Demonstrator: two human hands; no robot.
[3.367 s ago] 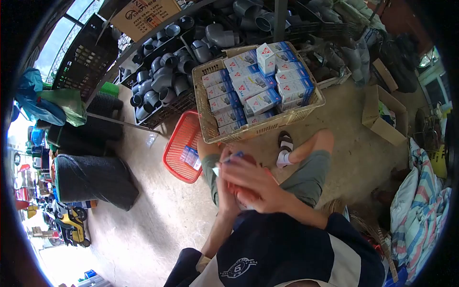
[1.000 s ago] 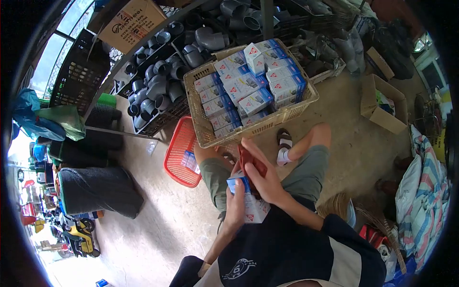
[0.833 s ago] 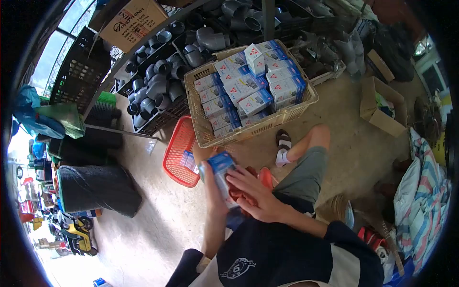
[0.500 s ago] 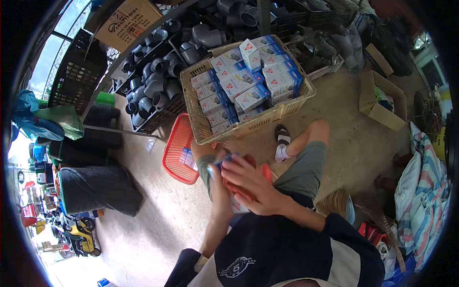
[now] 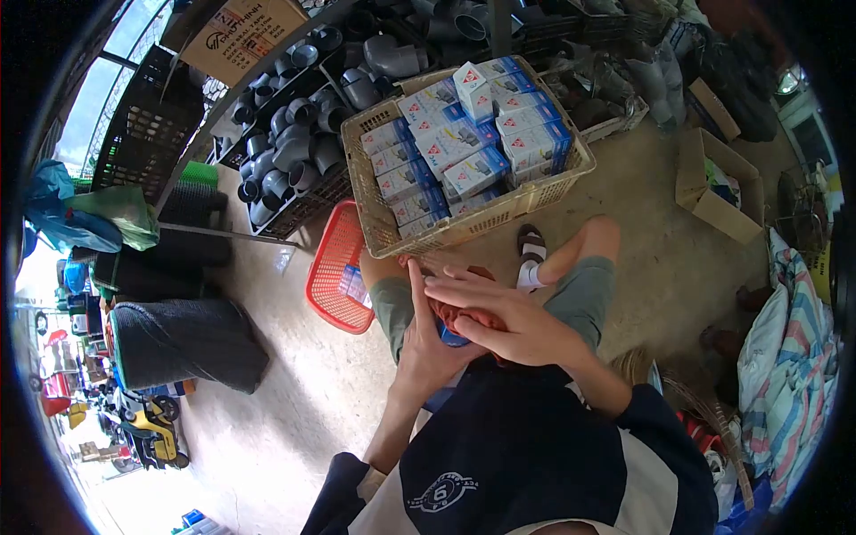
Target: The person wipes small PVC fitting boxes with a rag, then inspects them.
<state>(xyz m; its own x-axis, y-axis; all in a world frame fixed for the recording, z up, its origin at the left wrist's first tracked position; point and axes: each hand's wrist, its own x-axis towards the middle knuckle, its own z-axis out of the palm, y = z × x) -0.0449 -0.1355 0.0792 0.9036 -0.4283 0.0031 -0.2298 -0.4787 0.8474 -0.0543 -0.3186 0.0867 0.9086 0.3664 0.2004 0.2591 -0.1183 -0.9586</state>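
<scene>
Above my lap, my left hand [image 5: 421,348] is wrapped round a small blue box [image 5: 452,336], its index finger stretched up along one side. Most of that box is hidden by my hands and a cloth. My right hand [image 5: 508,323] presses a crumpled reddish-brown cloth [image 5: 471,316] against it, fingers long and close together. Just beyond my hands, a beige plastic crate [image 5: 481,239] holds several blue-and-white printed boxes [image 5: 450,144], one of them standing upright on top. To the left, a red plastic basket [image 5: 323,283] has a small printed box [image 5: 354,285] inside.
Grey pipe elbows [image 5: 290,143] fill dark crates behind on the left. A rolled dark mesh [image 5: 187,343] lies on the floor at left. An open cardboard box [image 5: 727,201] stands at right, near striped sacking [image 5: 785,357]. My sandalled foot [image 5: 530,254] rests by the crate.
Both hands have shifted slightly and turned. The blue end, at the top before, now shows lower between my hands. The cloth stays under my right hand.
</scene>
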